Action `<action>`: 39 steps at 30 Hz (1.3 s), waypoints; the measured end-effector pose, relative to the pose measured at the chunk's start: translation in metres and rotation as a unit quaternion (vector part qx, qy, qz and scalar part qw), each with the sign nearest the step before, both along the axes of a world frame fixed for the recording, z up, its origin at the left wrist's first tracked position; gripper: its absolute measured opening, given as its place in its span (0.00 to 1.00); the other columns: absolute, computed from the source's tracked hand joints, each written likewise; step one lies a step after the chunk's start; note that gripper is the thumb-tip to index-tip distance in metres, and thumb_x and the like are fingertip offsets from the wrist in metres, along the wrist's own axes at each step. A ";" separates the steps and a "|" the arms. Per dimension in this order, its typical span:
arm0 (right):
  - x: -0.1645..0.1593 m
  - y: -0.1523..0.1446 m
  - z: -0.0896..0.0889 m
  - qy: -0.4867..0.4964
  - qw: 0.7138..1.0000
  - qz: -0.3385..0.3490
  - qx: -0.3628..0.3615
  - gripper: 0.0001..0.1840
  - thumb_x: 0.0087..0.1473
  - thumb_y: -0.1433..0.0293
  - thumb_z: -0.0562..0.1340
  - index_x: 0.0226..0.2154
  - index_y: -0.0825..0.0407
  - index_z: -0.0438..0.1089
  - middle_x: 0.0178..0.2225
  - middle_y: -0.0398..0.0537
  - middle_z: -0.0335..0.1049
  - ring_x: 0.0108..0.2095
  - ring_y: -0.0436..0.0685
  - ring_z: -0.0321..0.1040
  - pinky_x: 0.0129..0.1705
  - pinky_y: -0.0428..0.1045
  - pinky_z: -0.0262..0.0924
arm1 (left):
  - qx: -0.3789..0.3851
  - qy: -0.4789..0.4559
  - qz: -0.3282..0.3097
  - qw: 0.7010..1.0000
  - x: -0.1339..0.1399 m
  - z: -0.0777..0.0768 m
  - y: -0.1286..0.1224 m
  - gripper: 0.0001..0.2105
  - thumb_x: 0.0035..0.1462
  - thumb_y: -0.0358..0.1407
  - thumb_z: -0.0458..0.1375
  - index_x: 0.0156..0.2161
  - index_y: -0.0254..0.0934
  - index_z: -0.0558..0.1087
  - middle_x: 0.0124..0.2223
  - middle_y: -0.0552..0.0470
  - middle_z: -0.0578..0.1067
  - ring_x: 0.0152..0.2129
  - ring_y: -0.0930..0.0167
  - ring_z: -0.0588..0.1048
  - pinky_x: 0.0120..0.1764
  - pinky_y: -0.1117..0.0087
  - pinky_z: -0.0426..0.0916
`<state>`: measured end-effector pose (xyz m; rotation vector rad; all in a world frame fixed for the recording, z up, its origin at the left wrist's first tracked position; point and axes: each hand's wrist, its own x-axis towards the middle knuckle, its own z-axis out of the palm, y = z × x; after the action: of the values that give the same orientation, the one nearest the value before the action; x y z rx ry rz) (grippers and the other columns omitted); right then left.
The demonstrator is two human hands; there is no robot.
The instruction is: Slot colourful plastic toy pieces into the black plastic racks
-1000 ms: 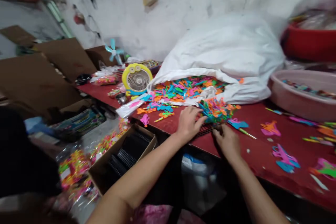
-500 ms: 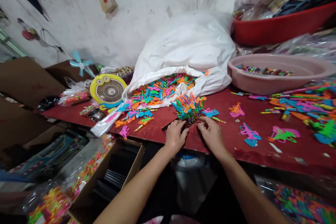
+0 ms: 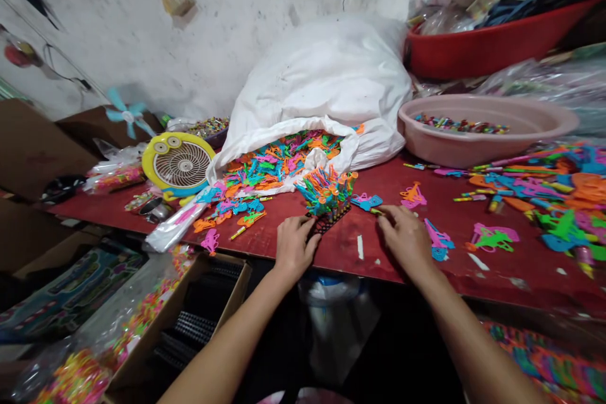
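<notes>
A black grid rack stands near the table's front edge, with many bright plastic sticks upright in it. My left hand has its fingers closed on the rack's left end. To the right, my right hand pinches a short striped stick, mostly hidden by the fingers. Just behind that stick lies a blue and pink plastic piece. An orange and pink piece rests beyond the right hand, and a pink and blue one beside it.
A white sack spills colourful plastic pieces at the back. Right of it stand a pink basin and a red basin. A yellow fan is at left. More pieces heap at right. A cardboard box sits below the front edge.
My right hand has left the rack's side and moved right onto the striped stick. My left hand stays at the rack. The view has turned slightly right.
</notes>
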<state>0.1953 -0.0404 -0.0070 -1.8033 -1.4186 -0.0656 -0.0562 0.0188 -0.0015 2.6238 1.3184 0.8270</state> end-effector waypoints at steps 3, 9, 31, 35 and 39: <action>0.029 -0.008 0.006 -0.088 0.993 -0.031 -0.070 0.15 0.59 0.67 0.55 0.42 0.54 0.74 0.41 0.53 0.71 0.39 0.59 0.68 0.39 0.51 0.59 | -0.007 0.020 0.010 1.000 -0.014 -0.006 -0.001 0.18 0.61 0.41 0.58 0.54 0.37 0.72 0.56 0.41 0.70 0.52 0.58 0.67 0.53 0.54 0.64; 0.020 0.007 0.025 -0.227 0.950 -0.011 -0.215 0.13 0.61 0.66 0.54 0.40 0.52 0.73 0.40 0.53 0.69 0.40 0.59 0.67 0.35 0.49 0.55 | -0.044 0.042 0.027 0.998 -0.004 -0.006 -0.012 0.21 0.60 0.48 0.57 0.55 0.39 0.72 0.56 0.41 0.68 0.51 0.57 0.67 0.51 0.54 0.65; 0.028 -0.016 0.017 0.412 0.900 0.114 -0.082 0.17 0.41 0.59 0.69 0.31 0.53 0.70 0.27 0.46 0.71 0.27 0.54 0.67 0.29 0.47 0.60 | -0.067 0.067 -0.001 0.996 0.023 -0.004 -0.044 0.36 0.56 0.60 0.53 0.61 0.36 0.63 0.61 0.36 0.63 0.53 0.50 0.62 0.52 0.46 0.61; 0.012 -0.014 0.019 0.341 0.928 0.083 -0.124 0.23 0.46 0.51 0.66 0.32 0.56 0.74 0.28 0.50 0.73 0.26 0.54 0.67 0.24 0.46 0.57 | -0.065 0.056 -0.014 0.996 0.033 -0.007 -0.054 0.39 0.55 0.60 0.54 0.63 0.34 0.61 0.61 0.35 0.64 0.53 0.50 0.63 0.53 0.45 0.60; 0.001 -0.011 0.020 0.223 0.965 0.044 -0.134 0.26 0.48 0.48 0.62 0.19 0.54 0.68 0.14 0.41 0.58 0.16 0.48 0.51 0.17 0.44 0.42 | -0.067 0.033 -0.038 0.997 0.041 -0.013 -0.066 0.40 0.54 0.59 0.57 0.63 0.32 0.59 0.62 0.35 0.63 0.53 0.52 0.64 0.54 0.48 0.62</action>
<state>0.1967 -0.0518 0.0132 -1.8171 -1.2175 0.5699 -0.0147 -0.0471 -0.0149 2.5983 1.2349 0.6249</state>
